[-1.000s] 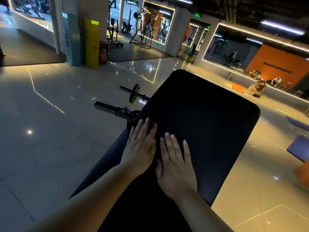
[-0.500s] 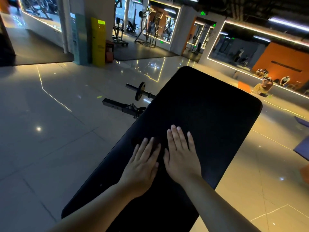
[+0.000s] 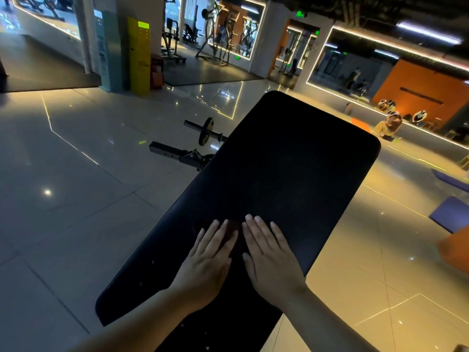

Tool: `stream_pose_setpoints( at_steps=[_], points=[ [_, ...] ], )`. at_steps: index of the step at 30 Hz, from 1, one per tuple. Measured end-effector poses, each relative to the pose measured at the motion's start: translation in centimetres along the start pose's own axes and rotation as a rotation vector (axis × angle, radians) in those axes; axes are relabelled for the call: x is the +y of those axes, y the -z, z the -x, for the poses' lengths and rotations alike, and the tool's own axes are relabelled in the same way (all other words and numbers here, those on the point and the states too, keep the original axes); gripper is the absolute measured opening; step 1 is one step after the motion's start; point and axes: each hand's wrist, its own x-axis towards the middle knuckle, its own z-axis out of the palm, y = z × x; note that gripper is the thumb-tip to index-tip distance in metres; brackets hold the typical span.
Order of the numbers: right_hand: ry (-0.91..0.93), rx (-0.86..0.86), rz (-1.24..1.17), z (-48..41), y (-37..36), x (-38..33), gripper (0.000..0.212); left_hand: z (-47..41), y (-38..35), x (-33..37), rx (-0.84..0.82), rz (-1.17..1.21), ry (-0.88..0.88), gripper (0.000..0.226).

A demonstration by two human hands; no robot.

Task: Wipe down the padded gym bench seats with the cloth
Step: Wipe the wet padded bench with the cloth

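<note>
Barbell [image 3: 206, 132] and purple mats [image 3: 450, 217] flank the bench pad [image 3: 291, 161].

A single wide-angle head view looks forward and steeply down from close above the near end of the padded bench [image 3: 291, 174], which runs from bottom centre toward the upper right. At left lies the tiled floor [image 3: 76, 199]; a mirrored wall [image 3: 368, 64] bends along the top.

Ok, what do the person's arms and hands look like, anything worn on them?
Both are bare: the left hand and right hand show no gloves, rings or watch, and no sleeve shows above either wrist up to the picture's edge. Nails look short; the light is dim.
</note>
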Motion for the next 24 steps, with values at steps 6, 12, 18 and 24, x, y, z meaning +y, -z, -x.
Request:
stream_pose_setpoints(
  at_steps=[6,12,18,24],
  points=[
    [-0.078,0.000,-0.027,1.5,-0.7,-1.6,0.061,0.7,-0.5,-2.1,0.047,0.010,0.207,0.064],
    [-0.105,-0.020,-0.010,1.5,-0.6,-1.9,0.061,2.1,-1.2,2.9,-0.029,0.083,0.054,0.060],
    [-0.152,-0.014,-0.036,2.4,-0.8,-3.0,0.061,4.6,-1.4,-1.4,-0.047,-0.021,0.043,0.058],
    [-0.180,0.000,-0.024,2.2,-1.1,-3.3,0.062,3.3,-1.8,-0.1,0.034,0.162,0.319,0.061]
  ],
)
